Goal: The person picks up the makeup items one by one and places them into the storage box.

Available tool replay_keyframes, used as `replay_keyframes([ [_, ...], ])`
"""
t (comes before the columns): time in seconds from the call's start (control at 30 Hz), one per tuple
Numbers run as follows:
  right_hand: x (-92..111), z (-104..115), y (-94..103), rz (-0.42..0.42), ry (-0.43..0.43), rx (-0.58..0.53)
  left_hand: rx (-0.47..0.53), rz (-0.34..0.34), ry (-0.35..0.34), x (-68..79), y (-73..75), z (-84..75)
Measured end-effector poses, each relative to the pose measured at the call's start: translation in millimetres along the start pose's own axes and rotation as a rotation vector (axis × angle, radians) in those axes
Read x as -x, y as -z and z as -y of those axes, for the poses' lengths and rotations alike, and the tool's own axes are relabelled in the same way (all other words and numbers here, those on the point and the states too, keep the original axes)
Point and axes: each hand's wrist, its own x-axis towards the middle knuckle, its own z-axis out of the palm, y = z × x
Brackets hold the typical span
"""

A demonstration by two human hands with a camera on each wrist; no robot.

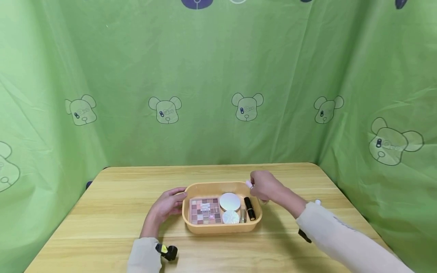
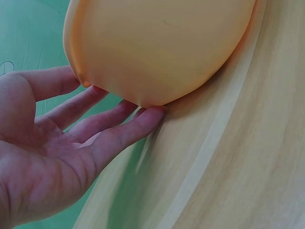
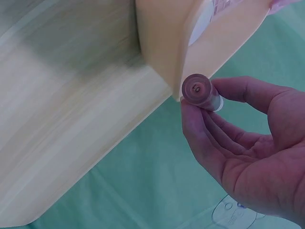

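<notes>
My right hand (image 1: 267,185) pinches a small lip gloss tube (image 3: 198,89) between thumb and fingers, at the right end of the yellow tray (image 1: 222,228). The tube's pale pink end (image 1: 249,184) shows in the head view, its round numbered base in the right wrist view. My left hand (image 1: 168,204) touches the tray's left end with extended fingers (image 2: 114,136). Inside the tray lie an eyeshadow palette (image 1: 205,211), a larger round white compact (image 1: 230,201), a smaller patterned compact (image 1: 231,217), a short tube with a clear part (image 1: 243,216) and a black lipstick (image 1: 250,208).
The tray stands on a wooden table (image 1: 102,227). A small white object (image 1: 318,202) shows beyond my right sleeve. Green curtain (image 1: 205,132) with bear faces hangs behind and along both sides. Black wrist devices (image 1: 167,251) sit on both sleeves.
</notes>
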Motion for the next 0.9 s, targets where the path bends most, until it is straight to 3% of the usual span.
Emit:
replay_keyframes([
  [0.33,-9.0,26.1,-19.6,-0.024,0.096,0.073,-0.002,-0.009,-0.001,0.1,0.0,-1.3],
  [0.57,-10.5,34.5,-35.3,0.004,0.091,-0.026,0.000,-0.002,-0.001,1.6,-1.0,-1.1],
  [0.9,-16.2,37.9,-53.3,0.022,0.049,-0.015,-0.007,-0.002,-0.004,1.1,-1.3,-0.5],
])
